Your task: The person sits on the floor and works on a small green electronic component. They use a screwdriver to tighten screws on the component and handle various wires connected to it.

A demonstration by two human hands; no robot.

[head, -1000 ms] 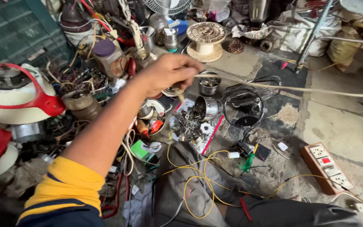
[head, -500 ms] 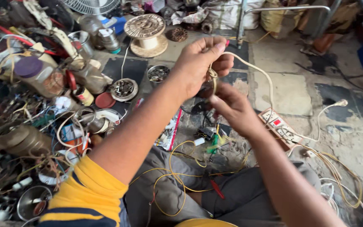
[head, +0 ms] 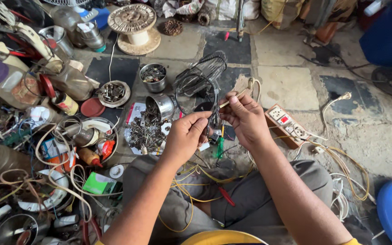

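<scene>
Lighting: even, soft daylight; shadows faint and diffuse. Glare: small highlights on the steel cup (head: 162, 105). Focus: sharp at centre; hands slightly soft. Edges: wide-angle bending, corners stretched. Exposure: balanced, dark patches upper left.

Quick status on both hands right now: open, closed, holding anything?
Left hand: closed, fingers pinched on something small and dark; what it is cannot be told.
Right hand: closed, pinching a thin cream-coloured insulated wire.

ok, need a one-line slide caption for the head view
Seated on a stone floor amid repair clutter, left hand and right hand pinch a cream cable above yellow wires and a power strip.
</scene>
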